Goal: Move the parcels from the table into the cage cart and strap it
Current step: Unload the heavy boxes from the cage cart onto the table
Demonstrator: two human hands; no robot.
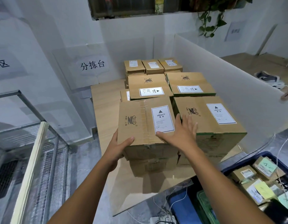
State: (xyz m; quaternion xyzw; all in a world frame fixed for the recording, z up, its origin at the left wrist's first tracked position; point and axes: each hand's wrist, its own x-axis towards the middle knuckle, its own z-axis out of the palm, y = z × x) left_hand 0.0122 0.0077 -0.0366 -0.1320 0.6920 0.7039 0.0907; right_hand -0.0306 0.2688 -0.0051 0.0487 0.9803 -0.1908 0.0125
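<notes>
Here, parcel (136, 120) upright, HEAVY label (162, 119) facing up

The single view comes from a wide-angle camera worn on the person's head. The person stands at the near end of the table (104, 110), and the camera faces forward and down along its length. Both forearms enter from the bottom edge. The left hand (122, 143) and right hand (182, 133) touch the front box (140, 123) at centre frame, so the stack lies within arm's reach. The cage cart (59, 156) falls at 9 o'clock, a blue crate (253, 159) at 4 o'clock, a white partition (220, 75) at 2 o'clock and a window (124, 7) at 12 o'clock. Straight edges bow near the frame's borders.
</notes>
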